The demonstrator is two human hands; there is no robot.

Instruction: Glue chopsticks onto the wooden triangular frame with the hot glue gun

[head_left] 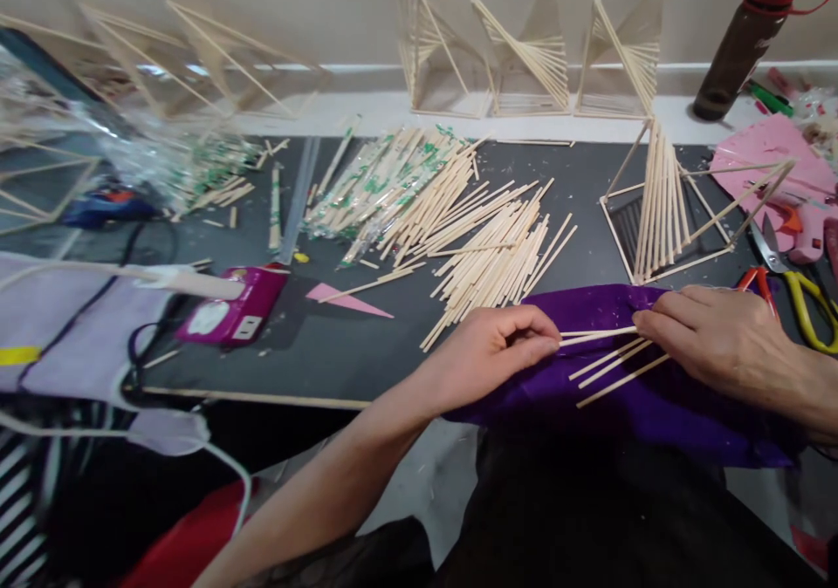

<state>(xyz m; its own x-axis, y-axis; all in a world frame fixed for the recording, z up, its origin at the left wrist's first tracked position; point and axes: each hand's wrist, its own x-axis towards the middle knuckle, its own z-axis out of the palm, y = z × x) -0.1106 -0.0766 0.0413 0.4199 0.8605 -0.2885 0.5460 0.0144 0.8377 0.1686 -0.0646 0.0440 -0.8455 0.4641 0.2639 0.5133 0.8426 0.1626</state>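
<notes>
Over a purple cloth (524, 405) at the table's front edge, my left hand (488, 352) pinches the left ends of a pair of thin wooden sticks (593, 337). My right hand (720, 335) is closed on the other ends of that pair. From under its fingers several more wooden sticks (612, 374) fan out to the left, lying above the cloth. Their right ends are hidden by the hand. Just beyond my left hand is a loose pile of bare wooden sticks (491, 256).
Plastic-wrapped sticks (386, 178) lie behind the pile. A twisted stick frame (664, 204) stands at right, near scissors (769, 243), yellow-handled pliers (812, 309) and a pink glue gun (808, 235). More frames (524, 56) and a bottle (739, 47) line the wall. A power strip (189, 283) lies left.
</notes>
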